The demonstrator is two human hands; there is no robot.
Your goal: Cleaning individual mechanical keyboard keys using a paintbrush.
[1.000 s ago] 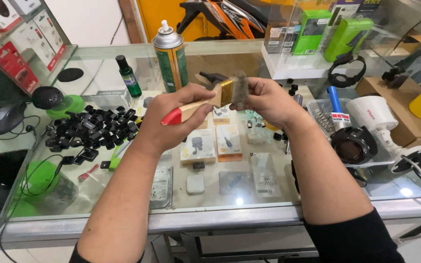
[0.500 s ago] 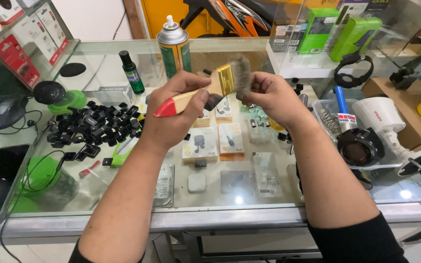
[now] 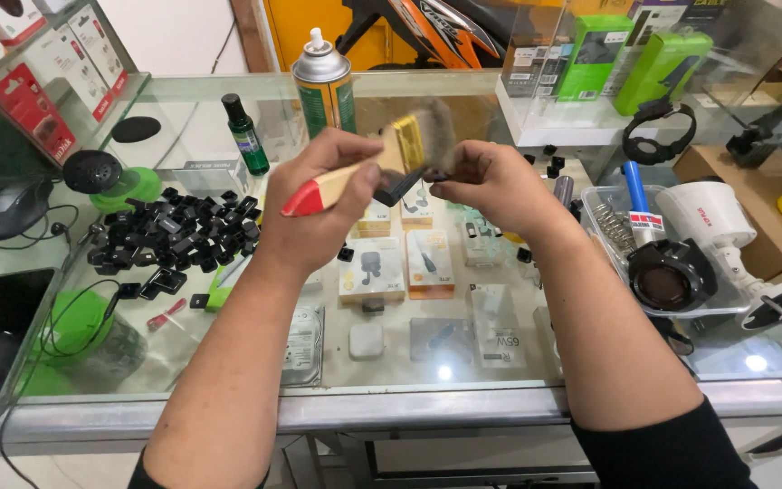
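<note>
Wooden-handled brush (image 3: 382, 163), red at the handle tip, gripped across the middle by the left hand (image 3: 319, 208), grip closed firmly round the handle, bristles up and pointing right. Small black key cap (image 3: 398, 187) pinched at the fingertips of the right hand (image 3: 491, 186), grip closed on it, held just under the bristles, above the middle of the glass bench (image 3: 409, 398). Both held in the air, well clear of the glass.

From the head view only: pile of black key caps (image 3: 169, 240) lying on the left of the bench, spray can (image 3: 323, 81) and small green bottle (image 3: 246, 136) standing far behind the hands, clear tray (image 3: 608, 263) with a white camera (image 3: 717, 226) on the right.

Best done, probably, with short light strokes away from the body, cap turned between strokes so every face meets the bristles, pinch kept tight on the edges so nothing flicks off into the pile.
</note>
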